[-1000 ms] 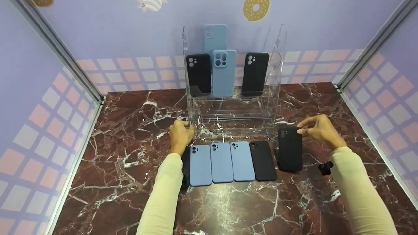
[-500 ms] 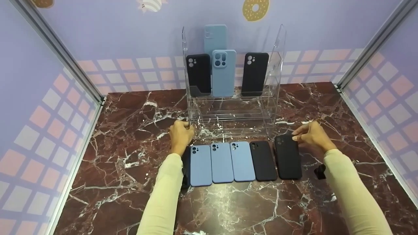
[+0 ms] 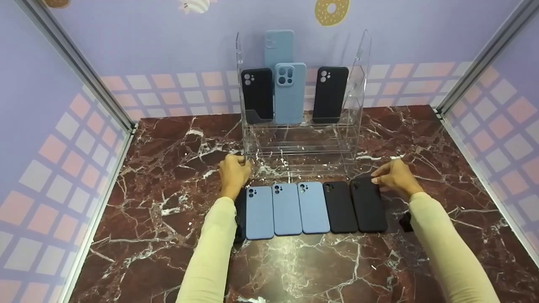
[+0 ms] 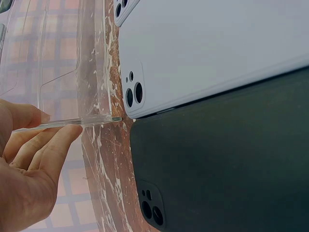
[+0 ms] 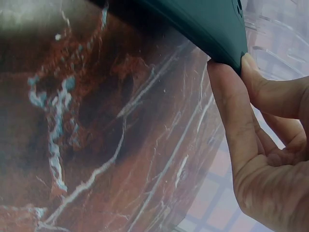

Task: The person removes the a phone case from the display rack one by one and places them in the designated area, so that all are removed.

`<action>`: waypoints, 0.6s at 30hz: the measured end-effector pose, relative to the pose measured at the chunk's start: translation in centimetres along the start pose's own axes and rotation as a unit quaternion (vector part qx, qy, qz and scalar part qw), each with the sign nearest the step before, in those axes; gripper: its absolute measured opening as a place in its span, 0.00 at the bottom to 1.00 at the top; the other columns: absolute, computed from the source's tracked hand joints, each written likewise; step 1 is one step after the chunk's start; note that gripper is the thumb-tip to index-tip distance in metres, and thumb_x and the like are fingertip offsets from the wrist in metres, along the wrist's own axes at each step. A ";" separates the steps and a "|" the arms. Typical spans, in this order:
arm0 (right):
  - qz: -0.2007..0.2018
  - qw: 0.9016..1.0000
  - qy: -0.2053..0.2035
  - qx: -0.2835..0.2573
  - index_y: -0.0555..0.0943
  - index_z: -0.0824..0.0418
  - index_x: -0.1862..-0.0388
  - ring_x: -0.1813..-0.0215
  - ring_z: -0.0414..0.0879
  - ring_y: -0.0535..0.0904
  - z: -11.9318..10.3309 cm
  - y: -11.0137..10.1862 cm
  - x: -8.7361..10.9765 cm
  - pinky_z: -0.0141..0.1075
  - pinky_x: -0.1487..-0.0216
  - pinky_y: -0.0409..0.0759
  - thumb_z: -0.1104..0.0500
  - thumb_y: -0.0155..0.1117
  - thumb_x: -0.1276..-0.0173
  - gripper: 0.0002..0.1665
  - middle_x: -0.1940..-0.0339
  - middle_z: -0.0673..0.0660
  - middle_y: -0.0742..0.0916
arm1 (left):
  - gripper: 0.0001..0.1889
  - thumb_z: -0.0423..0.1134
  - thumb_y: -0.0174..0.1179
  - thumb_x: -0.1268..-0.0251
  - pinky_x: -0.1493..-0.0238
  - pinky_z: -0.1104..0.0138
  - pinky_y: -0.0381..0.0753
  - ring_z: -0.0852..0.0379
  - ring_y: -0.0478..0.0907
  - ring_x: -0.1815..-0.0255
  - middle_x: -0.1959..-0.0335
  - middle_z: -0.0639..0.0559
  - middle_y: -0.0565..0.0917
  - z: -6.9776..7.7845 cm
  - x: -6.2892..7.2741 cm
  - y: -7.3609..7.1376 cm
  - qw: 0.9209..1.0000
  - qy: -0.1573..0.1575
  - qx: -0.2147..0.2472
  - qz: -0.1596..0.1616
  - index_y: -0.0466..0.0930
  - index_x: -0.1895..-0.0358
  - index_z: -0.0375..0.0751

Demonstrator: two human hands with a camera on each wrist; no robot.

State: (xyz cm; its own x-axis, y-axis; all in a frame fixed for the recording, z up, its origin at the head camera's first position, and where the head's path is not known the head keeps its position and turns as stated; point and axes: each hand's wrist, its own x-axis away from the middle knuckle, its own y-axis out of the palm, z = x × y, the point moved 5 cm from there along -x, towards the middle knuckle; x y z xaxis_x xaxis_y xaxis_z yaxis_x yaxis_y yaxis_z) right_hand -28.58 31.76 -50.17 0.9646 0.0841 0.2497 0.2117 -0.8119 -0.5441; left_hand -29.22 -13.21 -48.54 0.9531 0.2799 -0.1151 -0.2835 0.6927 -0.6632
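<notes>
My right hand [image 3: 396,177] pinches the upper right corner of a black phone case [image 3: 370,206] at the right end of a row on the table. In the right wrist view thumb and forefinger meet on that case's corner [image 5: 227,48]. My left hand [image 3: 234,174] grips the side panel of a clear acrylic display stand [image 3: 301,149]; the left wrist view shows thumb and fingers on either side of the panel [image 4: 67,123]. Left of the held case lie another black case [image 3: 340,208], several blue cases [image 3: 286,210] and a black case [image 4: 217,164] partly hidden by my left arm.
On the stand's upper tiers stand two black cases [image 3: 257,94] [image 3: 330,94] and two light blue cases [image 3: 290,99] [image 3: 279,44]. Marbled table top [image 3: 160,252] surrounds the row. Patterned wall panels [image 3: 168,50] close off the back and both sides.
My right hand has brought the black case left and toward me, down beside the other black case at the row's end. The left hand has stayed on the stand.
</notes>
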 end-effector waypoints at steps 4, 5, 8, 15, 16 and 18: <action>0.004 1.000 0.001 0.016 0.83 0.81 0.53 0.66 0.51 0.88 0.1 0.3 -0.2 0.40 0.64 0.87 0.72 0.70 0.36 0.14 0.59 0.69 0.87 | 0.07 0.33 0.64 0.41 0.51 0.48 0.80 0.39 0.86 0.57 0.66 0.45 0.90 0.1 0.0 0.0 1.000 0.000 -0.002 0.004 0.92 0.68 0.39; 0.005 1.000 0.001 0.020 0.83 0.81 0.53 0.66 0.52 0.88 0.1 0.3 -0.2 0.40 0.64 0.87 0.72 0.70 0.36 0.14 0.58 0.70 0.87 | 0.06 0.33 0.65 0.41 0.51 0.48 0.80 0.39 0.86 0.58 0.67 0.45 0.90 0.1 0.0 0.0 1.000 0.000 -0.002 0.006 0.92 0.68 0.39; 0.008 1.000 0.004 0.025 0.83 0.80 0.53 0.67 0.53 0.89 0.2 0.4 -0.3 0.40 0.65 0.87 0.71 0.70 0.36 0.15 0.57 0.72 0.87 | 0.06 0.33 0.65 0.41 0.51 0.48 0.80 0.39 0.86 0.59 0.69 0.45 0.90 0.1 0.0 0.0 1.000 0.000 -0.002 0.004 0.92 0.69 0.39; 0.009 1.000 0.004 0.026 0.83 0.80 0.53 0.66 0.55 0.89 0.1 0.7 -0.4 0.39 0.66 0.86 0.71 0.70 0.36 0.15 0.56 0.73 0.87 | 0.06 0.33 0.65 0.41 0.51 0.48 0.79 0.38 0.86 0.57 0.66 0.44 0.90 0.0 -0.1 0.1 1.000 -0.002 -0.002 0.005 0.92 0.67 0.39; 0.008 1.000 0.002 0.028 0.83 0.80 0.52 0.66 0.55 0.89 0.0 0.8 -0.4 0.39 0.66 0.86 0.71 0.70 0.36 0.15 0.56 0.74 0.87 | 0.06 0.33 0.66 0.41 0.51 0.48 0.79 0.38 0.86 0.57 0.66 0.44 0.90 -0.1 -0.1 0.1 1.000 -0.004 -0.002 0.004 0.92 0.67 0.39; 0.008 0.999 0.001 0.031 0.83 0.80 0.52 0.66 0.56 0.89 -0.1 0.9 -0.5 0.38 0.66 0.86 0.71 0.69 0.35 0.15 0.55 0.75 0.86 | 0.06 0.34 0.66 0.41 0.50 0.48 0.79 0.38 0.86 0.57 0.66 0.44 0.90 -0.1 -0.1 0.1 1.000 -0.004 -0.002 0.002 0.92 0.67 0.38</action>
State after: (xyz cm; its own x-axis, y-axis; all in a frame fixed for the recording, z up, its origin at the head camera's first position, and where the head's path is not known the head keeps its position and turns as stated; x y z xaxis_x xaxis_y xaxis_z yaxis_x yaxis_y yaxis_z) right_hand -28.85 30.91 -50.70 0.9677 0.0707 0.2421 0.2059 -0.7760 -0.5962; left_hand -29.37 -13.19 -48.65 0.9511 0.2882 -0.1110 -0.2866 0.6896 -0.6651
